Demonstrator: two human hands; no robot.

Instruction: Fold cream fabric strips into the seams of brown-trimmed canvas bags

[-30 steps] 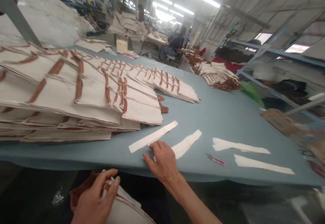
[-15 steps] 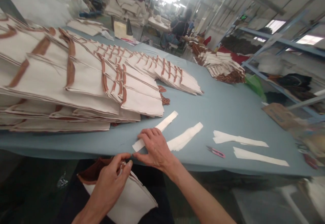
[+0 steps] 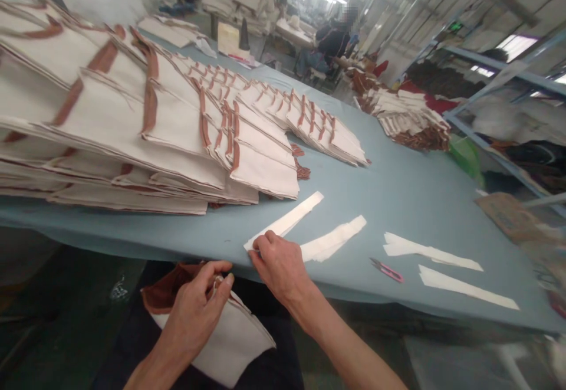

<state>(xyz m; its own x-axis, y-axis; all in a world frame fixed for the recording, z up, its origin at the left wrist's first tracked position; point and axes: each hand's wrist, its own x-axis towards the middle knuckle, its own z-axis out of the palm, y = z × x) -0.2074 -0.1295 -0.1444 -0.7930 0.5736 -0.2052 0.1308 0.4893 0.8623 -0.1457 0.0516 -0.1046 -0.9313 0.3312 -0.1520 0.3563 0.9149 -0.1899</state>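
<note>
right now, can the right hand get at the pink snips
Likely yes: the snips lie uncovered on the table, right of the right hand. The way along the near edge looks free, though that hand is at a strip.

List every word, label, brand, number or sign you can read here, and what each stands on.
No text can be read.
Brown cardboard, right side of the table: faint marks, too blurred to read.
Small green sign, far background: too small and blurred to read.
Pale strips and held fabric piece: no lettering visible.
</note>
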